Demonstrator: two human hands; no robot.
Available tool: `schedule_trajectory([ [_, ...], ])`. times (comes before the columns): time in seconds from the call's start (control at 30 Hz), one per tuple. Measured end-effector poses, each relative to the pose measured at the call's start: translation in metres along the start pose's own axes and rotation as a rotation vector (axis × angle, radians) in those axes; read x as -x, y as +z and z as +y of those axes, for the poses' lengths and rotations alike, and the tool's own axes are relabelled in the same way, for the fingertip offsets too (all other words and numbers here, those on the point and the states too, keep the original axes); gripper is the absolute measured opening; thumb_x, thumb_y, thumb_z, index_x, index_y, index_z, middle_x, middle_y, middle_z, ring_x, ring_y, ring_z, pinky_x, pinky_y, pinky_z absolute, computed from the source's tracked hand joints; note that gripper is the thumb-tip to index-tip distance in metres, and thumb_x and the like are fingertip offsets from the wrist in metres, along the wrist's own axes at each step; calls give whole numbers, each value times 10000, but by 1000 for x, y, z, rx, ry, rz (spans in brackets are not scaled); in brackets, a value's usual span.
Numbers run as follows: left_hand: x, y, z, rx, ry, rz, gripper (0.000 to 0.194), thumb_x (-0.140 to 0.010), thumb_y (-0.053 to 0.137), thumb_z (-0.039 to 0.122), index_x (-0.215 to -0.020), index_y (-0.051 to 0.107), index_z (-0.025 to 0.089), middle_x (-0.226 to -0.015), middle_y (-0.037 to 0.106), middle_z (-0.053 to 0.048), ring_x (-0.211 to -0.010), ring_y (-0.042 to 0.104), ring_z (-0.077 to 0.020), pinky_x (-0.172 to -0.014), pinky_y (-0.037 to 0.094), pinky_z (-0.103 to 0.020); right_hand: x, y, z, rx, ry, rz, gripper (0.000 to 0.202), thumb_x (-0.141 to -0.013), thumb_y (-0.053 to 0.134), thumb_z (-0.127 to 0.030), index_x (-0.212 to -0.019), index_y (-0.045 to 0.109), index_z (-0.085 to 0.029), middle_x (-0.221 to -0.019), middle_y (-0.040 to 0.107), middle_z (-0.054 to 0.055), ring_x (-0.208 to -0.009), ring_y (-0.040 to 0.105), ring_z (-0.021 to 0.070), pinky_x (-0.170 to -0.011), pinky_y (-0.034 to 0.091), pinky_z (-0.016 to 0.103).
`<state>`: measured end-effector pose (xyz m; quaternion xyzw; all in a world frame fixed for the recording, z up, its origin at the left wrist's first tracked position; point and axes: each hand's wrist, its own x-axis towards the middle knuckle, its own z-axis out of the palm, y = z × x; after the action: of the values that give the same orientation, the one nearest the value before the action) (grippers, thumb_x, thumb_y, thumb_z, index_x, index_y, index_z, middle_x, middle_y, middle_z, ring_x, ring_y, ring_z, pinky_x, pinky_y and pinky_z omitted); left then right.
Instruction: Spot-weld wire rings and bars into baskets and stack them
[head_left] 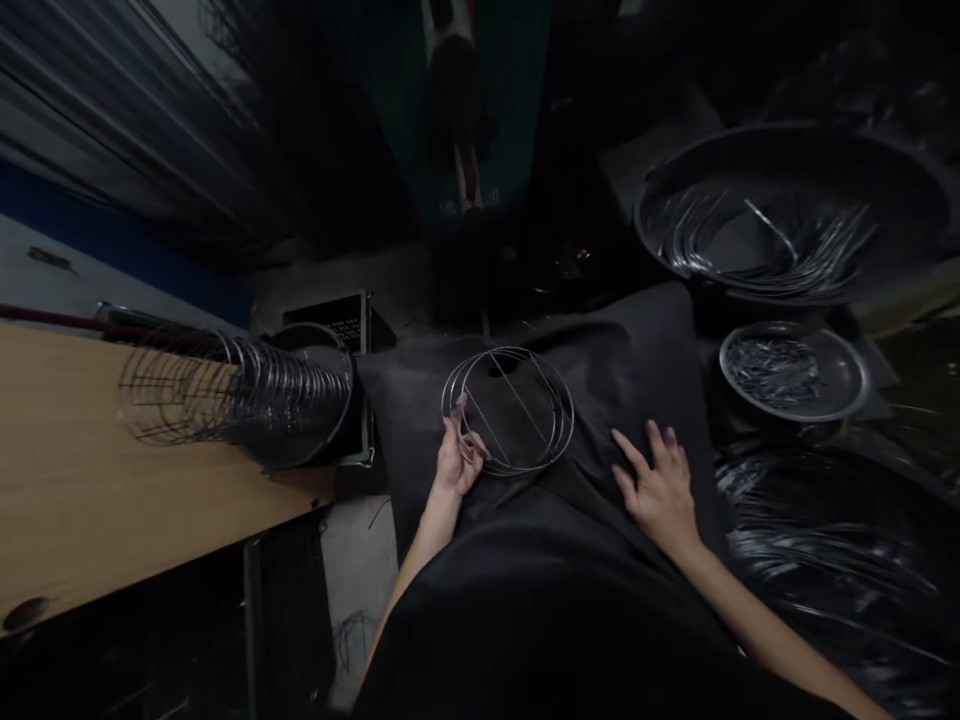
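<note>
My left hand (pixel 460 458) is closed on the left side of a round wire frame (pixel 530 467), made of thin metal rings with straight wires across. The frame is held above the dark cloth (pixel 645 350) spread over my lap. To the right of it, my right hand (pixel 661 487) is open, fingers spread and palm down over the cloth, holding nothing. Whether its fingertips touch the cloth I cannot tell.
At left, a row of similar wire frames (pixel 225 385) lies by a black tub (pixel 349 400) and a wooden board (pixel 67 450). On the right stand a large basin (pixel 795 150) of wire rings, a bowl (pixel 847 385) of short wire pieces, and more bent wire (pixel 825 545).
</note>
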<state>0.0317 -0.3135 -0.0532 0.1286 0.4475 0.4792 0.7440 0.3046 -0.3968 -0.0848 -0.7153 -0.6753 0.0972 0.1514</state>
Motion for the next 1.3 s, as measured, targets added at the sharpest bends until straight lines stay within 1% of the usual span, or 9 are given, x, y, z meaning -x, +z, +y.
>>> schedule_trajectory([
  [0.13, -16, 14, 55, -235, 81, -159, 771, -811, 429, 680, -1440, 317, 249, -510, 629, -2, -299, 513, -116, -392, 435, -191, -41, -12, 8, -121, -49, 85, 400, -923, 371, -400, -1195, 608, -229, -1293, 505, 140, -1270, 397, 325, -1047, 284, 545],
  [0.33, -38, 49, 146, -874, 55, -388, 833, -788, 456, 694, -1371, 444, 99, -513, 637, -36, -326, 512, -136, -350, 383, -210, -210, -76, -19, -348, 9, 518, 398, -904, 413, -387, -1212, 566, -186, -1159, 590, 123, -1109, 524, 244, -985, 400, 391],
  [0.4, -65, 56, 152, -1064, 135, -405, 745, -821, 438, 658, -1305, 531, 99, -473, 580, -1, -378, 502, -118, -401, 404, -203, -270, -101, 5, -282, 240, 608, 435, -942, 300, -308, -1286, 490, -124, -1214, 569, 146, -1118, 526, 212, -967, 415, 346],
  [0.5, -106, 60, 133, -1239, 205, -490, 687, -811, 431, 663, -1102, 681, 93, -456, 533, 8, -399, 463, -108, -422, 388, -207, -320, -125, 64, -39, 488, 370, 473, -965, 189, -245, -1317, 460, -82, -1250, 557, 167, -1140, 525, 207, -948, 422, 321],
  [0.63, -119, 52, 102, -1390, 259, -452, 598, -868, 350, 590, -963, 730, 138, -648, 646, -35, -511, 530, -133, -568, 471, -260, -320, -114, 131, 34, 411, 48, 253, -841, 560, -242, -1038, 669, -129, -1055, 667, 137, -980, 612, 258, -850, 471, 327],
  [0.77, -104, 54, 84, -1553, 557, -297, 529, -846, 456, 506, -1295, 542, 239, -1219, 600, -71, -1067, 561, -246, -955, 433, -407, -311, -88, 166, 128, 303, -206, 249, -692, 718, -153, -942, 708, -156, -976, 691, 111, -928, 629, 245, -783, 468, 281],
  [0.9, -93, 65, 68, -1778, 817, -275, 894, -666, 700, 397, -1445, 303, 213, -1229, 499, -144, -1146, 474, -330, -976, 373, -554, -308, -77, 174, 214, 290, -260, 230, -822, 630, -243, -1036, 695, -189, -1060, 675, 111, -1002, 601, 238, -799, 436, 277],
  [1.07, -104, 63, 70, -1717, 991, -319, 688, -685, 663, 244, -1300, 359, 203, -1054, 485, -91, -998, 523, -262, -933, 428, -515, -301, -79, 178, 254, 370, -172, 346, -963, 418, -323, -1179, 639, -167, -1151, 642, 133, -986, 589, 235, -723, 397, 295],
  [1.3, -120, 31, 77, -1488, 824, -381, 712, -642, 722, 277, -1184, 261, 248, -1179, 406, -101, -1241, 433, -303, -984, 427, -516, -301, -73, 177, 347, 319, -292, 354, -892, 590, -285, -1163, 641, -62, -1115, 623, 215, -873, 560, 210, -639, 292, 327],
])
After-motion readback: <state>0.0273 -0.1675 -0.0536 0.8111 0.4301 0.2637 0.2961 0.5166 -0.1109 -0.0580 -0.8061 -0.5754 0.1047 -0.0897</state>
